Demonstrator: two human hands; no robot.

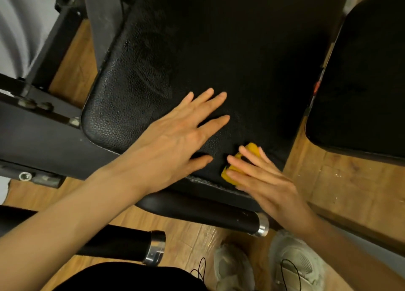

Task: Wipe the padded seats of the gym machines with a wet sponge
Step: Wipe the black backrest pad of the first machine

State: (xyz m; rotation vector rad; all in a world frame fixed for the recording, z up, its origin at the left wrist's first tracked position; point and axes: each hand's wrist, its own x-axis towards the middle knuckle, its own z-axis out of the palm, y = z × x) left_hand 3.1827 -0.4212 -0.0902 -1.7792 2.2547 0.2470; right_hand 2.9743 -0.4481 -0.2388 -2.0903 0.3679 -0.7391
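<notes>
**A:** Where is the sponge?

**B:** The yellow sponge lies on the black padded seat, close to the seat's near edge and toward its right side. The right hand covers most of it, so only the far end and the left edge show.

**A:** Is that hand gripping it?

**B:** It looks more like pressing. The fingers are nearly straight and laid flat over the top of the sponge, pointing up and to the left. I cannot tell where the thumb is.

**A:** And the other hand?

**B:** The left hand rests palm down on the seat, just left of the sponge and not touching it. Its fingers are spread and straight, and it holds nothing.

**A:** What does the seat look like?

**B:** Pebbled black upholstery with a rounded near-left corner. Faint streaks show on the surface to the far left of the left hand.

**A:** Anything else around?

**B:** A second black pad stands to the right, apart from the first, with wood-pattern floor between them. Two black roller pads with silver end caps sit below the seat's near edge. A dark metal frame runs along the left. The person's pale sneakers stand on the floor at the bottom.
</notes>
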